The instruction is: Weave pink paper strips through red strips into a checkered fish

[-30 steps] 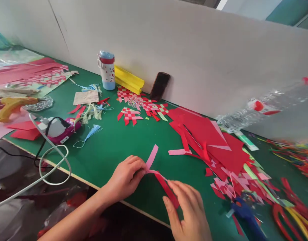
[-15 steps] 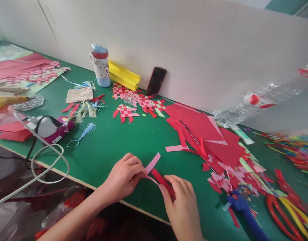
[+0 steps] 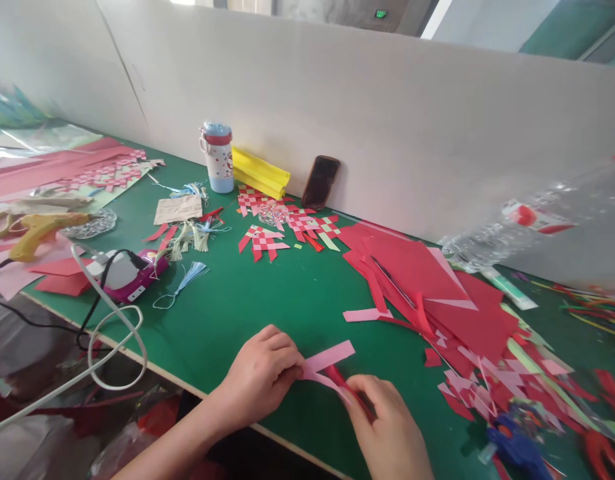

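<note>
Near the front edge of the green table, my left hand [image 3: 265,373] pinches a pink paper strip [image 3: 332,357], folded so that two tails point right. My right hand [image 3: 387,423] is closed on a red paper strip [image 3: 340,378], with the lower pink tail running to its thumb. The red strip passes between the two pink tails. My left fingertips hide the fold of the pink strip. Beyond my hands, another pink strip [image 3: 361,315] lies beside the red sheets [image 3: 412,267].
Woven red-and-pink pieces [image 3: 262,241], a phone [image 3: 321,181] and a bottle [image 3: 220,160] stand or lie along the wall. Paper scraps [image 3: 480,387] and a blue glue gun [image 3: 520,443] are at right. A power strip [image 3: 142,273] with a white cable [image 3: 95,337] sits left.
The view has tilted up and turned slightly left. The upper pink tail has swung down toward the right, and my right fingers have closed more on the red strip, which now sits between the tails.
</note>
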### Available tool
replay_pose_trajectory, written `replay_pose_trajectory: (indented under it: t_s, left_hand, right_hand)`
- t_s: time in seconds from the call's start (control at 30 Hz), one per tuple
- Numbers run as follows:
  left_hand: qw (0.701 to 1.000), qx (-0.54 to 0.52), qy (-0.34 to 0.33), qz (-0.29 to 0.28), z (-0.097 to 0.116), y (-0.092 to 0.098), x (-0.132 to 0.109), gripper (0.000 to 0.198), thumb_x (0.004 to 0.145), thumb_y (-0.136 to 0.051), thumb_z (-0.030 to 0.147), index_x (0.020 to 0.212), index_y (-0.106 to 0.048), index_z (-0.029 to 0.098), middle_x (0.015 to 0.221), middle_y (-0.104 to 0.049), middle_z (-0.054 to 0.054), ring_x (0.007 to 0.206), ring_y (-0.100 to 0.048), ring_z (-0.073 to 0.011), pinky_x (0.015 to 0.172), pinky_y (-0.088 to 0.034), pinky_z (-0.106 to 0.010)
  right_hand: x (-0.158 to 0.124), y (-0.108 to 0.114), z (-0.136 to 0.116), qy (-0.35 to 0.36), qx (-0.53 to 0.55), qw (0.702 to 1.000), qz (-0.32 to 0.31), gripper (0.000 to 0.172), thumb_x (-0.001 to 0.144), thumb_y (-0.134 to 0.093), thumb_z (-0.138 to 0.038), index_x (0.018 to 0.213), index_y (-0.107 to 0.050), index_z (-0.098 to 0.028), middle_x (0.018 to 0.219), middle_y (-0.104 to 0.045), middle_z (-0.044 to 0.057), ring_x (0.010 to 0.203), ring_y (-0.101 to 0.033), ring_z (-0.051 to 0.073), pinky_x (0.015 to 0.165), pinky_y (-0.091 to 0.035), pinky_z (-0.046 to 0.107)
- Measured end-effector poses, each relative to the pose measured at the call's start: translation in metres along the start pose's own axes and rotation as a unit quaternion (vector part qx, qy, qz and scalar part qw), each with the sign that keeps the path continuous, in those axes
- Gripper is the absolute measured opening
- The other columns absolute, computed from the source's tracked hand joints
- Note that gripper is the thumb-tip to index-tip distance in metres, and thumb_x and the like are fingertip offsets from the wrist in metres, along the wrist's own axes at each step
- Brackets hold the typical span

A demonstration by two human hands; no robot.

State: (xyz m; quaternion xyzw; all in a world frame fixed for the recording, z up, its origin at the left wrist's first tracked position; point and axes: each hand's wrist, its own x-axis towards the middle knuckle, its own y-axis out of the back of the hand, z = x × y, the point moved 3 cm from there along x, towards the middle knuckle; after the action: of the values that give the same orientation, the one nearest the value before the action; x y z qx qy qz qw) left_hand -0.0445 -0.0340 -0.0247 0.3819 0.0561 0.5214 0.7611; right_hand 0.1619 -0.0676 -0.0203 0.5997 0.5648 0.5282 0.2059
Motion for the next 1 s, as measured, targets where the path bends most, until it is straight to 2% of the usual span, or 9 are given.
replay_pose_trajectory:
  t_s: [0.17, 0.3, 0.47, 0.57, 0.7, 1.0]
  left_hand:
    - [1.000, -0.003, -0.003, 0.006, 0.001, 0.001, 0.000, 0.020, 0.094, -0.051, 0.012, 0.083, -0.065, 0.020, 0.084, -0.068, -0.001, 0.081, -0.056, -0.0169, 0.075, -0.043, -0.030]
    - [1.000, -0.013, 0.003, 0.010, 0.002, 0.003, 0.001, 0.020, 0.094, -0.051, 0.011, 0.084, -0.066, 0.019, 0.085, -0.068, -0.001, 0.082, -0.056, -0.0165, 0.075, -0.044, -0.029]
    - [1.000, -0.023, 0.007, 0.018, 0.000, 0.003, 0.000, 0.020, 0.093, -0.051, 0.010, 0.086, -0.066, 0.020, 0.086, -0.068, -0.001, 0.082, -0.056, -0.0162, 0.074, -0.044, -0.028]
    - [1.000, -0.023, 0.004, 0.011, 0.001, 0.004, 0.000, 0.020, 0.094, -0.051, 0.011, 0.086, -0.066, 0.020, 0.086, -0.068, -0.002, 0.083, -0.056, -0.0167, 0.074, -0.044, -0.028]
    - [0.999, -0.037, 0.007, 0.004, 0.003, 0.006, 0.000, 0.022, 0.097, -0.048, 0.013, 0.087, -0.066, 0.020, 0.087, -0.067, -0.003, 0.082, -0.056, -0.0163, 0.074, -0.044, -0.028]
    - [0.995, -0.102, 0.002, 0.001, 0.004, 0.009, -0.002, 0.021, 0.100, -0.046, 0.017, 0.089, -0.065, 0.019, 0.089, -0.065, -0.004, 0.085, -0.057, -0.0150, 0.076, -0.045, -0.027]
  right_hand:
    - [0.001, 0.011, 0.007, -0.004, -0.007, 0.998, 0.063, 0.034, 0.098, -0.047, -0.047, 0.084, -0.068, -0.024, 0.089, -0.069, 0.006, 0.081, -0.066, 0.018, 0.071, -0.052, 0.028]
    - [0.002, 0.014, 0.016, -0.052, -0.021, 0.993, 0.102, 0.042, 0.095, -0.047, -0.055, 0.082, -0.071, -0.023, 0.087, -0.068, 0.007, 0.080, -0.066, 0.021, 0.072, -0.052, 0.031]
    - [0.005, 0.015, 0.039, -0.205, 0.010, 0.978, 0.044, 0.048, 0.089, -0.044, -0.065, 0.084, -0.070, -0.026, 0.078, -0.074, 0.005, 0.066, -0.068, 0.021, 0.057, -0.050, 0.029]
    - [0.010, 0.018, 0.048, -0.271, 0.002, 0.962, 0.031, 0.045, 0.085, -0.045, -0.064, 0.086, -0.070, -0.026, 0.079, -0.075, 0.006, 0.065, -0.069, 0.023, 0.054, -0.047, 0.029]
    - [0.016, 0.017, 0.046, -0.274, -0.011, 0.962, 0.011, 0.041, 0.086, -0.045, -0.058, 0.088, -0.070, -0.025, 0.078, -0.076, 0.006, 0.063, -0.069, 0.023, 0.052, -0.044, 0.028]
    - [0.024, 0.006, 0.027, -0.268, 0.062, 0.960, -0.051, 0.039, 0.089, -0.043, -0.056, 0.088, -0.068, -0.026, 0.079, -0.075, 0.003, 0.064, -0.068, 0.020, 0.055, -0.046, 0.026]
